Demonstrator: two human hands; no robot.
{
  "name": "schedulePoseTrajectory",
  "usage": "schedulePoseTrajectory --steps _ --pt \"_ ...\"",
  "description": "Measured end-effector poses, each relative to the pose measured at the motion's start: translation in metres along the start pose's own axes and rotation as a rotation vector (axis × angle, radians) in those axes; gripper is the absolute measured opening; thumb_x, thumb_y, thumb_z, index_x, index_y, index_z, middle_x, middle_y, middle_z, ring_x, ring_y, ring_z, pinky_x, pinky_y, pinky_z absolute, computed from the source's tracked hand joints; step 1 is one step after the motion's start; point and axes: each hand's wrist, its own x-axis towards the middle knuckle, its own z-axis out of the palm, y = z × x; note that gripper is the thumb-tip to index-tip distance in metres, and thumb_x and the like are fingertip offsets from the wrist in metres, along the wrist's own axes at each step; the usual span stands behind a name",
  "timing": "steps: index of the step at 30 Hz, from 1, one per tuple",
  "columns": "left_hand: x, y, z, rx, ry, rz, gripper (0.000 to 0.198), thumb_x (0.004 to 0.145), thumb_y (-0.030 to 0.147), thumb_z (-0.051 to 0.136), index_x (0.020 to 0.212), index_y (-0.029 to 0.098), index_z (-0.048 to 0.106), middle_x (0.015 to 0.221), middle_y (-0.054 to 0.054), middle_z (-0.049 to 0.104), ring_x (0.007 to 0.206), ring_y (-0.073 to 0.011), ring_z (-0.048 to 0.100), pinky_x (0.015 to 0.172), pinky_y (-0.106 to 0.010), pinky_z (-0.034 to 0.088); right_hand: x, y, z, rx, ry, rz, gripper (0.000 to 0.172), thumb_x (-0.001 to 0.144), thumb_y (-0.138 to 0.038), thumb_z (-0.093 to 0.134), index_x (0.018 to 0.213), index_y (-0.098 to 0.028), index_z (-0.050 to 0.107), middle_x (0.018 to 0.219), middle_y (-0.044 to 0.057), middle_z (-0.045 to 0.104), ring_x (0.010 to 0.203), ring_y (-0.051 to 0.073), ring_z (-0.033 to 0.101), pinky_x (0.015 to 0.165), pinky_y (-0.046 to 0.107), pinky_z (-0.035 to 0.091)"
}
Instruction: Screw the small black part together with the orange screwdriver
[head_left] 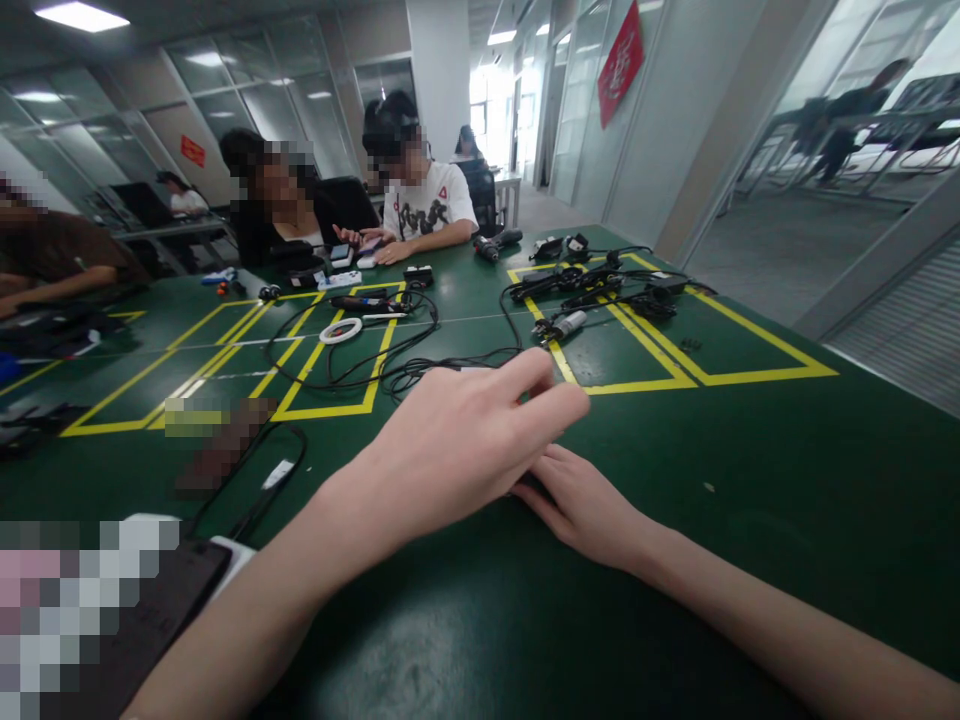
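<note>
Over the green table (pixel 750 560), my left hand (pixel 457 440) is bent with its fingers curled downward; what they hold, if anything, is hidden behind the hand. Close under it lies my right hand (pixel 581 500), its fingertips tucked behind my left hand. A small dark edge shows by the right thumb, too little to name. Just beyond both hands run black cables (pixel 409 375). A grey-and-black cylindrical tool (pixel 559 328) lies farther off to the right.
Yellow tape outlines (pixel 772 378) mark the table. A white ring-shaped roll (pixel 340 331), a power drill (pixel 496 245) and black cabled gear (pixel 600 285) lie toward the back. A dark device (pixel 172 600) is near left. Several people sit beyond, one in a white shirt (pixel 431 205).
</note>
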Motion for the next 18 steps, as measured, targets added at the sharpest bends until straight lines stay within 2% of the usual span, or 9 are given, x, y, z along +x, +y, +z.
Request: schedulePoseTrajectory --steps 3,6,10,13,15,18 --pt "0.0024 -0.0008 -0.0022 -0.012 0.005 0.015 0.013 0.098 0.019 0.049 0.096 0.018 0.062 0.092 -0.003 0.063 0.078 -0.0151 0.056 0.061 -0.03 0.037 -0.0004 0.0017 0.0017 0.007 0.022 -0.016 0.02 0.102 -0.019 0.05 0.117 -0.017 0.063 0.107 0.014 0.073 0.101 0.032 0.07 0.089 0.052 0.06" --pt "0.0037 -0.001 -0.0056 -0.084 -0.016 0.028 0.011 0.092 0.015 0.053 0.094 0.017 0.063 0.096 -0.005 0.063 0.089 -0.0175 0.058 0.074 -0.031 0.044 -0.0004 0.0029 0.0023 0.01 0.032 -0.029 0.024 0.101 -0.019 0.051 0.123 -0.018 0.061 0.11 0.014 0.073 0.103 0.031 0.07 0.089 0.051 0.06" --pt "0.0025 -0.0002 -0.0037 -0.089 -0.03 -0.002 0.018 0.098 0.015 0.048 0.105 0.017 0.065 0.113 -0.006 0.061 0.077 -0.0131 0.055 0.063 -0.028 0.042 -0.0002 0.0021 0.0012 -0.004 0.022 -0.015 0.026 0.101 -0.018 0.051 0.125 -0.016 0.062 0.107 0.014 0.073 0.101 0.031 0.07 0.088 0.05 0.061" --pt "0.0023 -0.001 0.0001 -0.02 -0.009 -0.011 0.019 0.102 0.018 0.046 0.108 0.019 0.064 0.111 -0.005 0.062 0.07 -0.0129 0.053 0.055 -0.03 0.035 -0.0003 0.0017 0.0009 0.0 0.015 -0.01 0.028 0.102 -0.019 0.051 0.128 -0.015 0.061 0.11 0.015 0.073 0.103 0.032 0.07 0.09 0.052 0.06" --pt "0.003 -0.0023 0.0007 -0.013 0.004 0.001 0.017 0.1 0.019 0.048 0.102 0.019 0.064 0.101 -0.003 0.063 0.071 -0.014 0.053 0.056 -0.031 0.034 -0.0005 0.0021 0.0013 -0.004 0.018 -0.016 0.027 0.102 -0.019 0.052 0.127 -0.016 0.061 0.109 0.014 0.074 0.102 0.032 0.07 0.089 0.052 0.06" --pt "0.0035 -0.0034 -0.0019 -0.062 -0.002 0.022 0.014 0.096 0.017 0.051 0.094 0.017 0.065 0.09 -0.003 0.062 0.081 -0.0164 0.056 0.068 -0.032 0.041 -0.0005 0.0026 0.0019 -0.008 0.033 -0.027 0.024 0.101 -0.018 0.052 0.122 -0.017 0.062 0.108 0.014 0.074 0.1 0.031 0.071 0.087 0.05 0.061"
